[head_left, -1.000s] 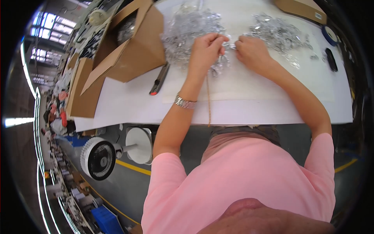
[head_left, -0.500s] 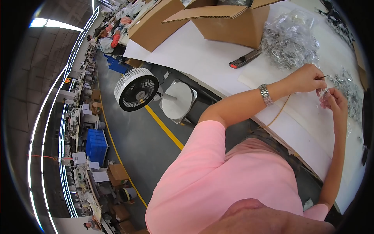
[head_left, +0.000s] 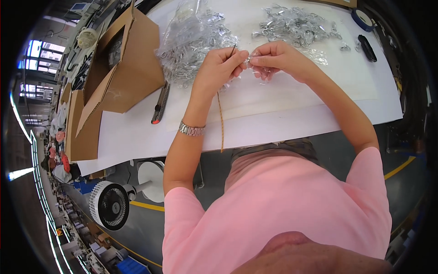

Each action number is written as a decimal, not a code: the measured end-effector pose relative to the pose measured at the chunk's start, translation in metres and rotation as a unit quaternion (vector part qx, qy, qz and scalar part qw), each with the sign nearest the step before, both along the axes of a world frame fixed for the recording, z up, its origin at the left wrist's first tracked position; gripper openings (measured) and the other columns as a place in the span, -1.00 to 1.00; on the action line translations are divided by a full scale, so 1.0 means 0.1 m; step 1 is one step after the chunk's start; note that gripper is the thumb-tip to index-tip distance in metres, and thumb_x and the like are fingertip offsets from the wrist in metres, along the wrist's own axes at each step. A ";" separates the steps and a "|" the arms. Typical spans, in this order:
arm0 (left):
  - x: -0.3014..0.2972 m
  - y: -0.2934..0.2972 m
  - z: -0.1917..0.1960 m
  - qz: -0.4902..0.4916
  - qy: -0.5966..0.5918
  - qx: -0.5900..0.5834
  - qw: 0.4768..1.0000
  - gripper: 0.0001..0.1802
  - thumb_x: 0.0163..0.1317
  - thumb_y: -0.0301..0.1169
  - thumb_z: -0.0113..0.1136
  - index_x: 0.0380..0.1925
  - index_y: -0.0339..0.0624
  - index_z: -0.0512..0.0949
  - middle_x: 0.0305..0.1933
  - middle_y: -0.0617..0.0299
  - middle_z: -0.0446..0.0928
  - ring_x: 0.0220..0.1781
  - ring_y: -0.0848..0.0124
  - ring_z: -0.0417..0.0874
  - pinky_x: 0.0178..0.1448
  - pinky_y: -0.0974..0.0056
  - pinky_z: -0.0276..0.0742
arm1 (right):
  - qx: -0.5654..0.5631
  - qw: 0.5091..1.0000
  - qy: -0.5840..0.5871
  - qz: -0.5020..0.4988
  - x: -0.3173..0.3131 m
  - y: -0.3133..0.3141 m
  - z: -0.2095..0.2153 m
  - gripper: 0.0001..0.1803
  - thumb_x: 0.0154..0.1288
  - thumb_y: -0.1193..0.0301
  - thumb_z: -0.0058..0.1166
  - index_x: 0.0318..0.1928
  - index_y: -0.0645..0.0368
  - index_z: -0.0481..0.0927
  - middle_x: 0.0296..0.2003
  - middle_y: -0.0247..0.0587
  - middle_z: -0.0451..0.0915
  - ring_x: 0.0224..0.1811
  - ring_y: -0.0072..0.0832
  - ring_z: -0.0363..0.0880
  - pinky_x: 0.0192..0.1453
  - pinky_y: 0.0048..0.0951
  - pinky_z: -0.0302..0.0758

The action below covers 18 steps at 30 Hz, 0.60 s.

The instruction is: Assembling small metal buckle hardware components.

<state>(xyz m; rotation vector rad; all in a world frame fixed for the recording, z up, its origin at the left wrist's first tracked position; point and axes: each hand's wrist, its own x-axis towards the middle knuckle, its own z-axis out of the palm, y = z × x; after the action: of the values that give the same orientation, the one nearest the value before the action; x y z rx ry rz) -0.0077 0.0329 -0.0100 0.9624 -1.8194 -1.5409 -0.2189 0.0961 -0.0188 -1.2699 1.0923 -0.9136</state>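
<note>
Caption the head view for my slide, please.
Left hand with a thin dark rod, right hand with clear plastic, before two silvery piles on a white table.

One left hand (head_left: 219, 73), one right hand (head_left: 283, 58); two heaps of silvery pieces (head_left: 292, 28) beyond them; one thin dark tool (head_left: 234, 48) in the left; one snap-off knife (head_left: 160, 104) and one pedestal fan (head_left: 110, 206) left of that hand; one tape roll (head_left: 358, 22) right of both

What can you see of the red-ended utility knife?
The utility knife is slim, dark grey and black, apparently metal and plastic, with a red-orange near end. It lies unheld and slanted on the white tabletop, between the cardboard box and the left forearm. Blade exposure and box contact are unclear.
</note>
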 end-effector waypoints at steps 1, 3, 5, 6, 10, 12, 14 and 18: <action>0.01 0.00 0.01 -0.007 0.000 -0.001 1.000 -0.50 0.41 -0.14 0.33 -0.67 -0.17 0.56 -0.69 0.43 0.41 -0.64 0.69 0.29 -0.55 0.48 0.07 | 0.005 1.000 -0.008 0.011 -0.01 0.00 0.01 -0.71 0.50 0.18 0.19 -0.16 0.17 0.68 -0.39 -0.33 0.69 -0.40 -0.62 0.64 -0.28 -0.58 0.58; 0.02 0.00 0.02 0.008 -0.053 -0.082 0.995 -0.52 0.42 -0.16 0.31 -0.65 -0.20 0.57 -0.67 0.43 0.43 -0.61 0.68 0.29 -0.51 0.46 0.10 | 0.011 1.000 -0.019 0.016 -0.04 0.00 0.01 -0.72 0.51 0.19 0.18 -0.16 0.16 0.68 -0.38 -0.33 0.69 -0.41 -0.63 0.63 -0.29 -0.58 0.58; 0.01 0.02 -0.01 0.016 -0.074 -0.134 0.988 -0.54 0.42 -0.18 0.31 -0.63 -0.22 0.58 -0.67 0.43 0.44 -0.60 0.67 0.29 -0.50 0.45 0.11 | 0.032 0.997 -0.061 0.018 -0.05 0.01 -0.01 -0.73 0.51 0.19 0.17 -0.14 0.15 0.68 -0.37 -0.34 0.70 -0.42 -0.65 0.62 -0.30 -0.57 0.58; -0.01 0.03 -0.02 0.028 -0.093 -0.185 0.978 -0.56 0.41 -0.20 0.30 -0.61 -0.23 0.58 -0.68 0.42 0.44 -0.60 0.67 0.28 -0.49 0.43 0.13 | 0.032 0.997 -0.062 0.013 -0.04 0.02 -0.03 -0.73 0.51 0.19 0.17 -0.14 0.15 0.68 -0.37 -0.34 0.70 -0.42 -0.65 0.62 -0.30 -0.57 0.58; -0.08 0.11 0.02 0.031 -0.097 -0.223 0.970 -0.62 0.42 -0.25 0.27 -0.56 -0.25 0.61 -0.65 0.41 0.48 -0.58 0.67 0.31 -0.46 0.41 0.18 | 0.042 0.995 -0.083 -0.037 -0.03 0.01 -0.05 -0.73 0.52 0.20 0.16 -0.11 0.16 0.68 -0.35 -0.33 0.71 -0.43 -0.67 0.61 -0.31 -0.57 0.57; -0.07 0.10 -0.02 0.030 -0.098 -0.277 0.956 -0.72 0.43 -0.32 0.24 -0.44 -0.26 0.64 -0.57 0.39 0.54 -0.57 0.68 0.35 -0.46 0.41 0.21 | 0.043 0.993 -0.091 -0.063 -0.02 0.01 -0.05 -0.72 0.52 0.20 0.15 -0.10 0.17 0.68 -0.34 -0.33 0.71 -0.43 -0.67 0.61 -0.32 -0.57 0.57; -0.07 0.08 -0.08 0.036 -0.059 -0.264 0.962 -0.76 0.44 -0.34 0.23 -0.39 -0.26 0.64 -0.52 0.38 0.57 -0.57 0.68 0.35 -0.46 0.42 0.21 | 0.027 0.992 -0.079 -0.094 0.00 0.01 -0.04 -0.71 0.53 0.21 0.15 -0.12 0.19 0.70 -0.36 -0.32 0.72 -0.47 -0.66 0.60 -0.33 -0.57 0.56; -0.05 0.08 0.06 -0.005 -0.014 -0.037 0.999 -0.79 0.47 -0.35 0.23 -0.31 -0.26 0.63 -0.44 0.36 0.61 -0.56 0.69 0.32 -0.48 0.45 0.19 | -0.020 0.993 -0.034 -0.109 -0.03 -0.03 -0.12 -0.70 0.52 0.21 0.15 -0.16 0.21 0.71 -0.40 -0.30 0.72 -0.49 -0.65 0.59 -0.35 -0.56 0.55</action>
<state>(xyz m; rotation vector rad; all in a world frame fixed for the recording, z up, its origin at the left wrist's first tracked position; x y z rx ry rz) -0.0126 0.0408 -0.0038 0.9447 -1.8898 -1.4629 -0.2214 0.0930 -0.0303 -1.1584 1.1802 -1.1400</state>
